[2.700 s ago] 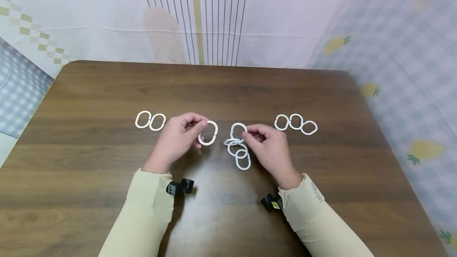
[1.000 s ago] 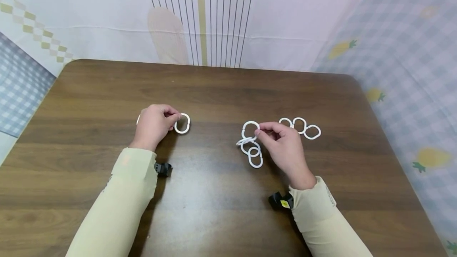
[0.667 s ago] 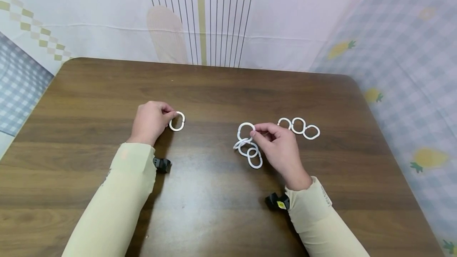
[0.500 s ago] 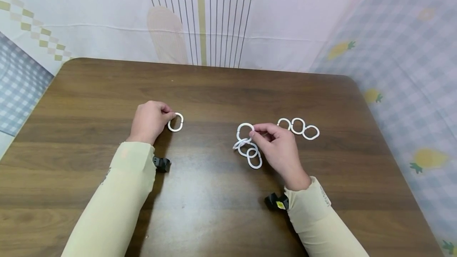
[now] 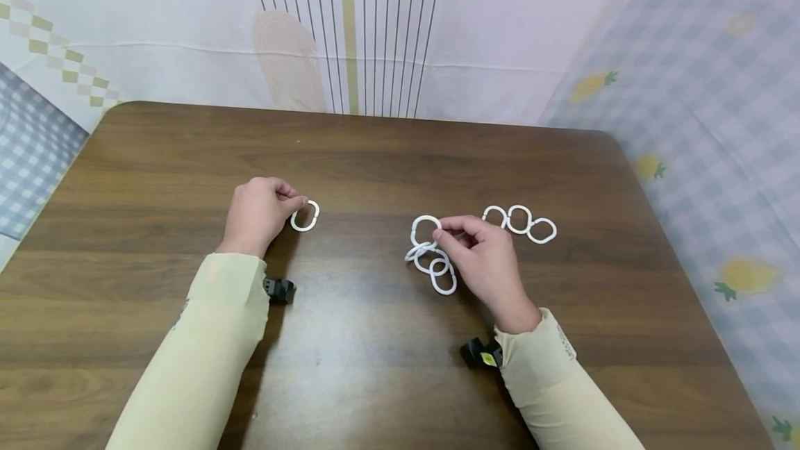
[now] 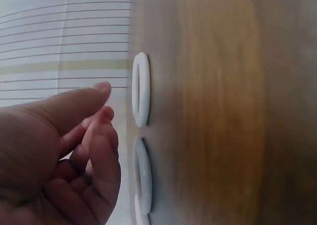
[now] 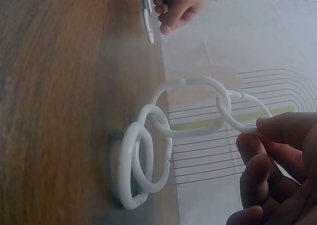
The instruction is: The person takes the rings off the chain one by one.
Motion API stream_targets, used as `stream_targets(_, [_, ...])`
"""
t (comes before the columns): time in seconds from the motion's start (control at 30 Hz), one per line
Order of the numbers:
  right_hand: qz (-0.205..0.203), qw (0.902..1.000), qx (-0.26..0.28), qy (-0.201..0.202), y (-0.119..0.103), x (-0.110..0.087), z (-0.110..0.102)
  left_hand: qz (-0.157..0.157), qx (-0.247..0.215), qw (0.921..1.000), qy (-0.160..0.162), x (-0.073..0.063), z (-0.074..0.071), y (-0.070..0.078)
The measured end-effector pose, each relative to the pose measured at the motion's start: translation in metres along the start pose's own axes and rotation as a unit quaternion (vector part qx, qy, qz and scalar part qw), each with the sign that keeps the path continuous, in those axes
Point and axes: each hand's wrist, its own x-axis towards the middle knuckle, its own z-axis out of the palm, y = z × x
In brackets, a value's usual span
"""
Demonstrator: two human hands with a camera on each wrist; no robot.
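My right hand [image 5: 484, 255] pinches the top link of a chain of white plastic links [image 7: 188, 106] between thumb and fingers. The chain hangs down, and its lowest links come close to the table. My left hand [image 5: 256, 210] hovers over the left part of the table, fingers loosely bent and holding nothing. In the left wrist view, its thumb and fingertips stand apart from a white oval link [image 6: 142, 89] that lies flat on the wood. Another white link [image 6: 143, 176] lies beside that one. In the head view, the hand covers the links farther left.
A row of 3 white links [image 5: 520, 219] lies on the table behind my right hand, one partly covered by its fingers. The brown wooden table [image 5: 362, 367] has a patterned cloth [image 5: 487, 33] behind it.
My left hand has carried a single link leftward from beside the chain, set it down by the other links and let it go. My right hand keeps its pinch and has shifted slightly.
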Motion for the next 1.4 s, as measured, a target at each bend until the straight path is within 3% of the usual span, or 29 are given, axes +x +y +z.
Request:
stream_targets(0.17, [-0.006, 1.0, -0.002, 0.001, -0.001, 0.001, -0.001, 0.013, -0.034, 0.9993, -0.008, -0.009, 0.0, 0.008])
stream_targets(0.4, [-0.005, 0.9999, -0.011, -0.002, -0.001, 0.001, -0.002, 0.018, -0.105, 0.9932, -0.046, -0.02, 0.001, 0.024])
stream_targets(0.83, [-0.01, 0.9999, -0.002, -0.005, -0.001, 0.001, 0.0, 0.078, -0.139, 0.9847, -0.07, -0.045, 0.013, 0.056])
stream_targets(0.97, [-0.011, 0.9999, 0.005, -0.007, -0.002, 0.001, 0.001, 0.101, -0.169, 0.9739, -0.114, -0.048, 0.019, 0.061])
stream_targets(1.1, [-0.012, 0.9999, 0.006, -0.007, -0.003, -0.001, 0.001, 0.123, -0.217, 0.9548, -0.162, -0.052, 0.023, 0.065])
stream_targets(1.27, [-0.02, 0.9997, 0.011, -0.009, -0.005, -0.003, 0.0, 0.149, -0.264, 0.9316, -0.2, -0.056, 0.028, 0.066])
stream_targets(1.33, [-0.022, 0.9996, 0.017, -0.011, -0.006, -0.004, -0.001, 0.157, -0.273, 0.9261, -0.208, -0.057, 0.03, 0.065])
stream_targets(1.4, [-0.022, 0.9994, 0.023, -0.012, -0.008, -0.005, -0.001, 0.159, -0.276, 0.9255, -0.205, -0.057, 0.033, 0.065])
